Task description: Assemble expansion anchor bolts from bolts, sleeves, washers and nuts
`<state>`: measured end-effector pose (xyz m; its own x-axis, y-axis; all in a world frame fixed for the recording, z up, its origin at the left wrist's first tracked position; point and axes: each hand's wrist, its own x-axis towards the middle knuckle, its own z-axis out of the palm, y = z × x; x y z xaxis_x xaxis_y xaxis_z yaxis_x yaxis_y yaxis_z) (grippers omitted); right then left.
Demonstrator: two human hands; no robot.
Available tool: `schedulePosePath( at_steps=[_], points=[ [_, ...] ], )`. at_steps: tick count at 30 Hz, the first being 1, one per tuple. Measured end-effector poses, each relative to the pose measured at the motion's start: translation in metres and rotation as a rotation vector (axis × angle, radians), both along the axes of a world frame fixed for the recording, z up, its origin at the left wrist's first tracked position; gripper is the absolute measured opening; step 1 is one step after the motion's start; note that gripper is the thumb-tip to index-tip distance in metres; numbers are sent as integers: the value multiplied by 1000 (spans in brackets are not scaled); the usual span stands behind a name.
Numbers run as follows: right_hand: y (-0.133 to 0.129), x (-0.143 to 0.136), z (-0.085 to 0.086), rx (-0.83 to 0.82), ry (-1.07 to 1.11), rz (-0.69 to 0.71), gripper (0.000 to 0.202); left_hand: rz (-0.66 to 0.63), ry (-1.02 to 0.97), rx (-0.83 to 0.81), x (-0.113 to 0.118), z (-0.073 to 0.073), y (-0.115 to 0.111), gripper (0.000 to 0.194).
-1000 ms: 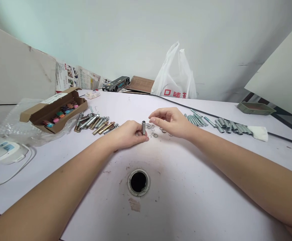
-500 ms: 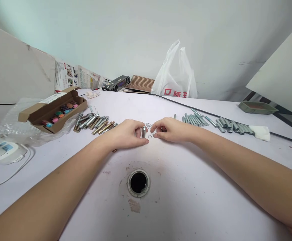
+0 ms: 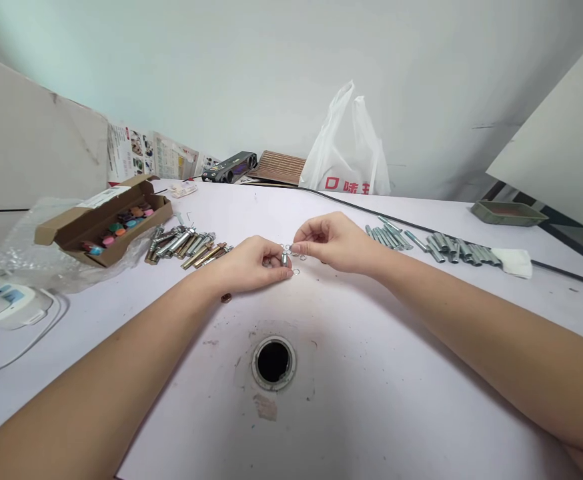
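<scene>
Near the middle of the table, my left hand [image 3: 255, 265] pinches a short silver metal piece [image 3: 285, 259] between thumb and fingers. Just to its right and slightly higher, my right hand [image 3: 332, 243] has thumb and forefinger together on a small ring [image 3: 291, 249], close to the top of the metal piece. Thin loose rings lie on the white table around the fingertips, one of them [image 3: 296, 272] below the left fingertips. A brown nut [image 3: 226, 298] lies beside my left wrist.
Bolts [image 3: 184, 243] lie left beside an open cardboard box [image 3: 79, 217]. Metal rods and sleeves [image 3: 436, 247] lie right, near a white cloth [image 3: 514, 262] and a green tray [image 3: 508, 213]. A plastic bag [image 3: 344, 157] stands behind. A round hole [image 3: 274, 363] is in front.
My right hand has moved up and left, closer to the top of the metal piece. My left hand still holds that piece, which now sits slightly higher. The view has shifted slightly.
</scene>
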<state>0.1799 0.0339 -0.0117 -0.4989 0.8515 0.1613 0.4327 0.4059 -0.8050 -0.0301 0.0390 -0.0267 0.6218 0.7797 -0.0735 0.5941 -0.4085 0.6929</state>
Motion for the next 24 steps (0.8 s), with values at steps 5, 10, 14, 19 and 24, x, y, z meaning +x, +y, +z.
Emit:
schedulePosePath(
  at_steps=[5, 10, 14, 19, 24],
  points=[
    [-2, -8, -7, 87, 147, 8, 20, -3, -7, 5, 0, 2, -1, 28],
    [-3, -8, -11, 158, 151, 51, 17, -19, -10, 29, 1, 3, -3, 27],
    [-6, -7, -8, 415, 20, 88, 6, -27, -9, 48, 1, 1, -2, 28],
    [-5, -3, -7, 615, -67, 179, 7, -14, 14, 91, 1, 3, -3, 28],
    [-2, 2, -2, 660, -50, 147, 5, -3, 14, 86, 2, 5, -5, 29]
  ],
)
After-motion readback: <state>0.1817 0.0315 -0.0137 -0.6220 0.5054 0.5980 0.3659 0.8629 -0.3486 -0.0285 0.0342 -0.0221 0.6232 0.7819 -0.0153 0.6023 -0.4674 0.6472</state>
